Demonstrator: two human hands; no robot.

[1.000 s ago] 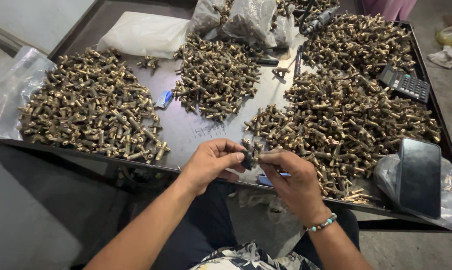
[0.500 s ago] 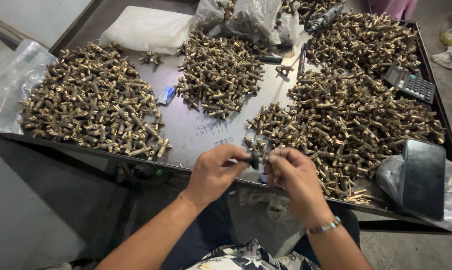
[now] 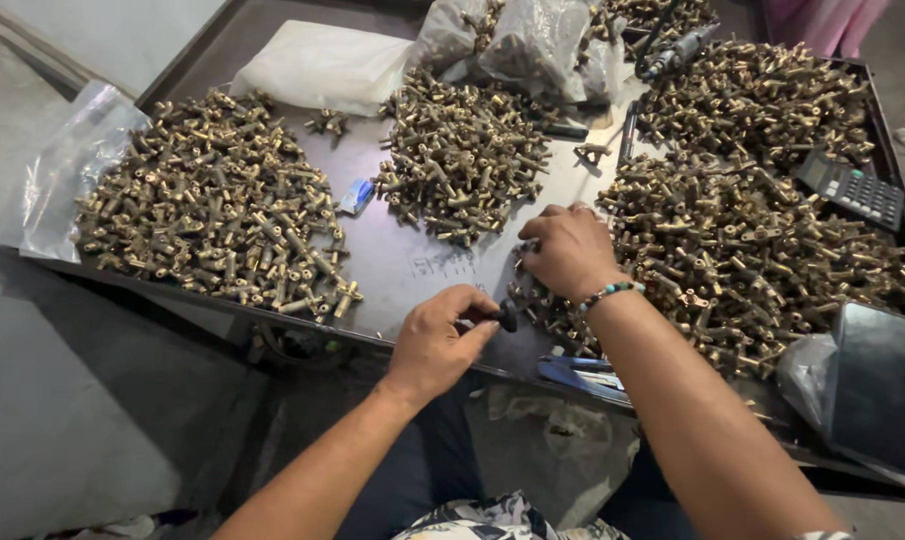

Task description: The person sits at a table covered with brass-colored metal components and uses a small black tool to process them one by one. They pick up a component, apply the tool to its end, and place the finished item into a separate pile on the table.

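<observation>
My left hand (image 3: 434,340) is closed around a small dark tool (image 3: 504,318), its tip poking out past thumb and forefinger near the front edge of the tabletop (image 3: 412,262). My right hand (image 3: 568,250) lies palm down, fingers curled onto the near edge of the big heap of brass fittings (image 3: 742,270); whether it has one pinched I cannot tell. To do this well, I think I should draw a single fitting clear of the tangle before lifting. Farther out lie a middle pile (image 3: 462,165), a left pile (image 3: 222,215) and a calculator (image 3: 852,190).
</observation>
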